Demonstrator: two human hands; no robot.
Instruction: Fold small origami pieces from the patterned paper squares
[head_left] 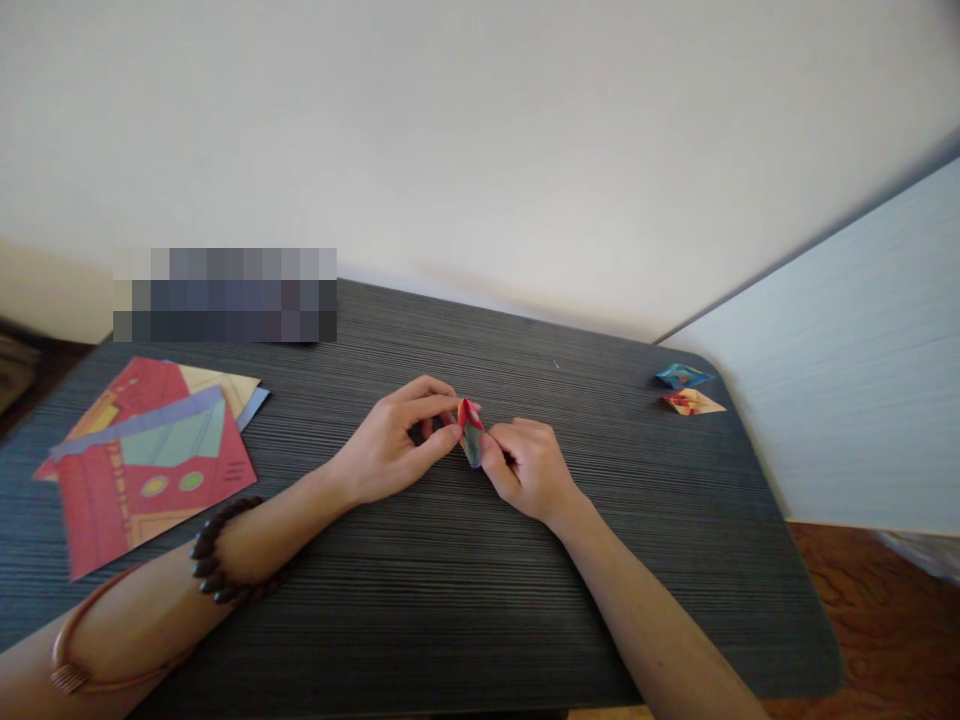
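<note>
A small folded paper piece [470, 440], red at its top and greenish below, is held between my two hands above the middle of the table. My left hand [401, 435] pinches it from the left with thumb and fingers. From the right, the thumb and curled fingers of my right hand [531, 462] grip its lower edge. Fingertips of both hands partly cover the paper, so its full shape is hidden. A dark bead bracelet and a copper-coloured bangle are on my left arm.
Printed paper sheets [157, 510], mostly red, lie overlapping at the left. Two folded paper pieces, one blue [683, 376] and one cream and red [694, 402], lie near the right edge of the dark table [420, 610]. A blurred-out object [240, 300] stands at the back left. Behind is a pale wall.
</note>
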